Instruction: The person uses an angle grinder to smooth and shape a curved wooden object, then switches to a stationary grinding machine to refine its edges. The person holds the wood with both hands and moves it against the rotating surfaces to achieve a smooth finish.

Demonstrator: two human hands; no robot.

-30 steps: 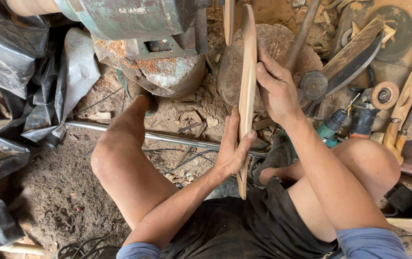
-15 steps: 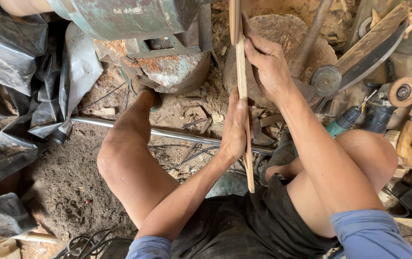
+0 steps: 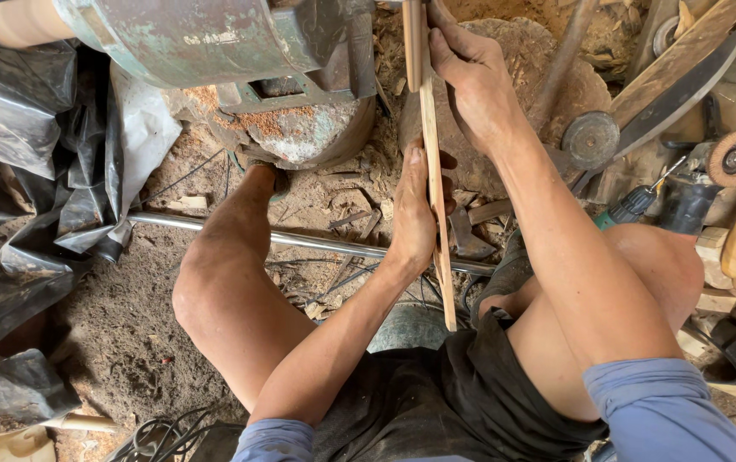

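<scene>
Wooden slat [image 3: 433, 192] now stands edge-on and nearly upright between the knees, left hand [image 3: 412, 214] clasping its middle, right hand [image 3: 468, 73] gripping the far end, shifted farther toward the stump [image 3: 548, 81].

Even, soft daylight, fairly bright, no hard shadows. Mild shade under the bent left knee [image 3: 214, 291] and beneath the green machine [image 3: 214, 43]. Dull sheen on the black plastic sheet [image 3: 17, 128] and a thin highlight along the metal pipe [image 3: 299, 239]. Focus sharp across the centre; slight wide-angle stretch at the edges. No motion blur on the wooden slat [image 3: 432, 197].
</scene>
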